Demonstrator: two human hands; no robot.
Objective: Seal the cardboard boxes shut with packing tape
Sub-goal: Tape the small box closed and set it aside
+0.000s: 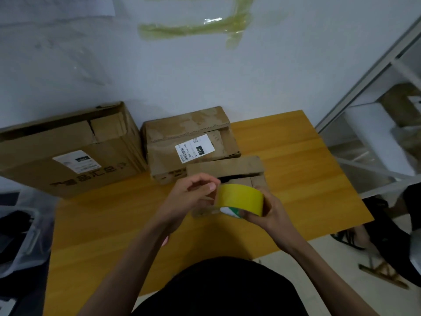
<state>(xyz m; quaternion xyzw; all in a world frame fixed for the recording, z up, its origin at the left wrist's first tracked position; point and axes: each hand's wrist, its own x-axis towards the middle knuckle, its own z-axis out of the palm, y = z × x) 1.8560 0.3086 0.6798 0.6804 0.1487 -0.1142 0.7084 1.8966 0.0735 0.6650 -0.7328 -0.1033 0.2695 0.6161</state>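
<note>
Lying on its side in the air above the near-middle of the table [296, 156], the tape roll [239, 198] shows its yellow band upward, its core axis running roughly near to far, tilted a little left. The right hand [271, 215] curls round the roll from the right and below, thumb on the near rim. The left hand [193, 197] pinches at the roll's left edge with curled fingers, where a clear strip of tape seems to peel off; the exact hold is blurred.

Just beyond the roll sits a small box [239, 169] with its top flaps partly open, a dark gap showing. Behind it, touching, is a labelled box [189, 137], its long side running left to right. Left of that, a large box [68, 149] overhangs the table's left edge.

The table is yellow wood, set against a pale wall [205, 76] with tape strips [193, 28] stuck on it. A metal shelf [376, 99] stands at the right, a bin [20, 236] at the left.
</note>
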